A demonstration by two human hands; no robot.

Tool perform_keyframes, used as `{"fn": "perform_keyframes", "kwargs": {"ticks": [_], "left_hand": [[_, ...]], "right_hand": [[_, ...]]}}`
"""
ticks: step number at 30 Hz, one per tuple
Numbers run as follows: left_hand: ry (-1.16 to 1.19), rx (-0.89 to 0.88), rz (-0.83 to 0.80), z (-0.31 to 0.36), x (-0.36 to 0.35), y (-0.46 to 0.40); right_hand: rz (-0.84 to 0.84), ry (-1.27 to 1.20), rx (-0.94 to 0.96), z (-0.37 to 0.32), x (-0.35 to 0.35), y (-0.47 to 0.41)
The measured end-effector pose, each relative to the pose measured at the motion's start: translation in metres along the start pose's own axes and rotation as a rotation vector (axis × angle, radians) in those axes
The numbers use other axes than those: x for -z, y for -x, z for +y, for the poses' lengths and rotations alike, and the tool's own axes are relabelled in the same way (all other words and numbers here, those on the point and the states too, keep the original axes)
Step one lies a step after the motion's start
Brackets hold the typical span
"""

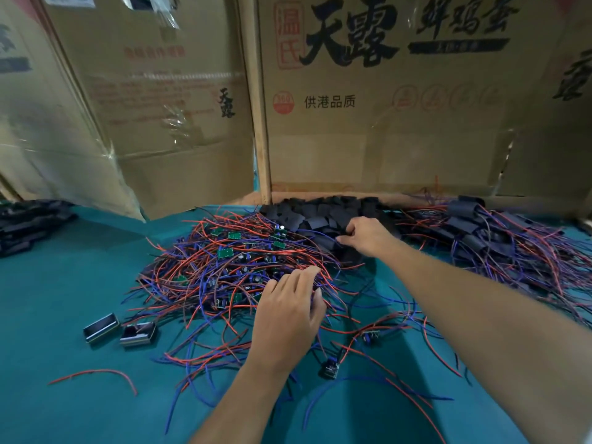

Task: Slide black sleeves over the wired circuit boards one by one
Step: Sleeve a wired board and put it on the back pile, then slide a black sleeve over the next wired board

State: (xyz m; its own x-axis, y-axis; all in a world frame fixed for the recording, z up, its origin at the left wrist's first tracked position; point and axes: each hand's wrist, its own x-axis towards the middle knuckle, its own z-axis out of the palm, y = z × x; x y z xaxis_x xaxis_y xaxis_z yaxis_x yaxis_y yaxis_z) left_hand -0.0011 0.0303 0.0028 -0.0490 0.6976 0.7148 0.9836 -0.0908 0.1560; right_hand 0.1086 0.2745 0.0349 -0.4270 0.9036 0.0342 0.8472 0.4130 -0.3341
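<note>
Tall brown printed cardboard boxes (384,100) are standing beyond both hands, walling off the far edge of the teal-covered table (57,299). A big tangled heap of red and blue wired green circuit boards (224,267) is lying under and to the left of the left hand (288,312), whose fingers are curling down into the wires; whether they are pinching one board I cannot tell. The heap of flat black sleeves (317,213) is sitting just beyond the right hand (368,235), which is reaching in with fingers bent on a sleeve, so the right hand looks nearer to the sleeves and the left to the boards. A pile of already sleeved boards (487,232) is spreading to the right of the right hand. Two small open-ended metal housings (120,330) are resting well left of the left hand. Individual board axes are lost in the tangle.
</note>
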Motion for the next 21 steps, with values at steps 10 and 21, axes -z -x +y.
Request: {"fn": "perform_keyframes", "kwargs": {"ticks": [10, 21], "left_hand": [[-0.055, -0.012, -0.061, 0.003, 0.004, -0.003], [0.311, -0.034, -0.214, 0.038, 0.015, 0.003]], "right_hand": [[0.247, -0.082, 0.024, -0.014, 0.031, 0.091], [0.185, -0.562, 0.303, -0.013, 0.015, 0.24]]}}
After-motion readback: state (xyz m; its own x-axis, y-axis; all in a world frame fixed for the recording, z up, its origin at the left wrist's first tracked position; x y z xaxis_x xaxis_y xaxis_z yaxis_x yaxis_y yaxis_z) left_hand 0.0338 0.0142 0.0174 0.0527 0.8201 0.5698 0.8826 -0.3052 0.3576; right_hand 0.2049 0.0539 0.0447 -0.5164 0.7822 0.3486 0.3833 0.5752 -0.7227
